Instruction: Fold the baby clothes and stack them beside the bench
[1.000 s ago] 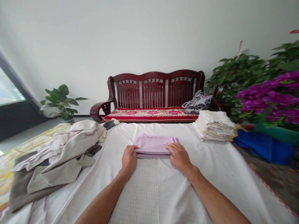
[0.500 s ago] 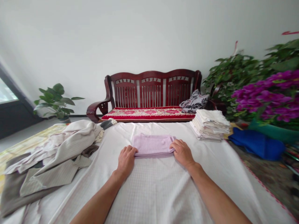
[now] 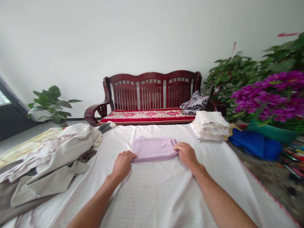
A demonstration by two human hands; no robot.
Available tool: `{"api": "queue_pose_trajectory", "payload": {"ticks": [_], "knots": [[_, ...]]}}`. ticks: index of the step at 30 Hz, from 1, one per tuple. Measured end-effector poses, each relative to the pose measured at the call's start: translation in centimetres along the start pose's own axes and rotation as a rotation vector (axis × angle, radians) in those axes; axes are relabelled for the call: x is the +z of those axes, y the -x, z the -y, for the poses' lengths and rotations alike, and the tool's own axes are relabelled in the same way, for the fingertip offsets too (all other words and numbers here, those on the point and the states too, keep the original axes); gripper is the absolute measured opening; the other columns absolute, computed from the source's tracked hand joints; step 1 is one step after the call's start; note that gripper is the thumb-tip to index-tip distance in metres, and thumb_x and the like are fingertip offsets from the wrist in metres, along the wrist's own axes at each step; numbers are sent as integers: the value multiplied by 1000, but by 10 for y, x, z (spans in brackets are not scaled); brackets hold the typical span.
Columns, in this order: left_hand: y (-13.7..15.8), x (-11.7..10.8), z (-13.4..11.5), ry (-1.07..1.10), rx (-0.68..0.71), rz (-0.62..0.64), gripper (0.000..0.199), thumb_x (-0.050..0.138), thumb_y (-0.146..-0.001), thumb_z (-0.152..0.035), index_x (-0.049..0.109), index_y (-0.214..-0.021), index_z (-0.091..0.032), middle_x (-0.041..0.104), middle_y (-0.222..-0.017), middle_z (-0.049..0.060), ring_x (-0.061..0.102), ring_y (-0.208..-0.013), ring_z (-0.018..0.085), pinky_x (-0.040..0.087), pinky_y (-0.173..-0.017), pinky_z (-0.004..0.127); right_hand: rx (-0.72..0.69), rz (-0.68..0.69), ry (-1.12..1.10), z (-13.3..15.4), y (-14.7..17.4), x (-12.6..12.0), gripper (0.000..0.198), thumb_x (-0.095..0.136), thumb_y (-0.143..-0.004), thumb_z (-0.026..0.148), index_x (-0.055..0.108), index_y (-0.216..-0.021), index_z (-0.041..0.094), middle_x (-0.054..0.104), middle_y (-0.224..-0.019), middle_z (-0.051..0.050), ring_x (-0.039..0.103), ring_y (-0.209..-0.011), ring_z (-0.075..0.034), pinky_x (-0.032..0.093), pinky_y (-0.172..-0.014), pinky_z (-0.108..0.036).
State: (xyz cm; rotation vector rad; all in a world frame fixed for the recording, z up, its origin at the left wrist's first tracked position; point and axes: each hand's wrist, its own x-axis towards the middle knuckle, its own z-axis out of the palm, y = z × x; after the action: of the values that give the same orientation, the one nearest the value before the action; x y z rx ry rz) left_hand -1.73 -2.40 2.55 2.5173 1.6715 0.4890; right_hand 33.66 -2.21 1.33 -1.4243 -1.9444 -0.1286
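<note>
A folded lilac knit garment (image 3: 153, 149) lies flat on the white cloth (image 3: 152, 190) in front of me, its layers showing along the near edge. My left hand (image 3: 123, 161) is closed at its near left corner, fingertips pinching the fabric. At the right side, my right hand (image 3: 186, 153) grips the edge with fingers curled over it. The thumbs are mostly hidden. What kind of garment it is, I cannot tell from the folded shape.
To the left lies a loose heap of grey and beige clothes (image 3: 59, 158). A stack of folded white cloths (image 3: 209, 126) stands at the far right corner. Beyond are a wooden bench (image 3: 152, 91), purple flowers (image 3: 273, 98) and a blue cloth (image 3: 256, 144).
The view has turned slightly right. My left hand has shifted a little outward along the left corner, and the small bump on the garment's right part looks flatter.
</note>
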Motion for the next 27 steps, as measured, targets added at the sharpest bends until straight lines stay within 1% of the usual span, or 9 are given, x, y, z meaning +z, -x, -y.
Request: {"api": "queue_pose_trajectory", "payload": {"ticks": [3,5,8,10,14,18,23,25,27], "knots": [[-13,-9,-1,92,-29,-61,52,42,-72,7,77,-94,-25,74,-104,2,64,-103,20,44,-95,33,64,-98,-12,10,-9,-3,42,40,-73,0,75,-81,24,75,-90,-3,66,-92,-19,48,-88,-32],[-28,-9,-10,123,-13,-105,49,42,-77,3,76,-100,-24,74,-109,3,64,-108,20,43,-101,33,47,-92,7,21,-17,0,42,40,-82,6,75,-98,23,75,-107,-5,64,-106,-20,45,-99,-34],[-51,2,-31,75,93,-117,41,43,-92,-10,67,-123,-18,65,-132,10,55,-129,23,37,-113,38,-11,35,105,37,-23,12,44,39,-94,19,63,-131,18,63,-138,-9,49,-135,-24,31,-115,-43],[-63,15,-42,15,143,-103,41,45,-98,-22,58,-135,-15,53,-147,15,42,-142,28,32,-117,45,-32,144,183,41,-20,21,49,40,-98,29,53,-143,15,52,-150,-11,38,-144,-26,23,-120,-48],[-68,43,-39,-97,106,-53,51,50,-98,-38,49,-143,-13,42,-154,21,34,-146,34,29,-117,54,-35,266,271,33,-10,32,53,41,-100,37,49,-146,12,44,-156,-13,30,-148,-27,17,-122,-50],[-62,59,-24,-130,93,-60,55,49,-98,-43,46,-147,-17,40,-157,19,33,-147,34,26,-118,54,-47,272,285,26,-4,32,53,39,-101,38,48,-147,13,42,-157,-13,29,-148,-27,17,-122,-51],[-64,60,-17,-53,79,-46,54,50,-97,-43,48,-145,-18,41,-157,16,32,-147,34,23,-119,54,-37,242,193,17,-4,35,49,36,-102,37,52,-144,17,47,-154,-11,34,-146,-25,22,-120,-51],[-66,58,-13,40,36,-56,53,53,-94,-38,51,-143,-18,44,-155,16,34,-147,32,25,-119,51,6,182,120,10,-4,34,47,31,-103,34,55,-141,20,53,-149,-9,38,-144,-23,27,-119,-51],[-68,52,-5,173,-75,-106,51,54,-91,-30,52,-140,-17,49,-150,16,39,-144,29,30,-117,45,68,69,76,5,-5,30,46,28,-103,31,57,-137,22,57,-145,-8,41,-143,-24,30,-117,-52]]}}
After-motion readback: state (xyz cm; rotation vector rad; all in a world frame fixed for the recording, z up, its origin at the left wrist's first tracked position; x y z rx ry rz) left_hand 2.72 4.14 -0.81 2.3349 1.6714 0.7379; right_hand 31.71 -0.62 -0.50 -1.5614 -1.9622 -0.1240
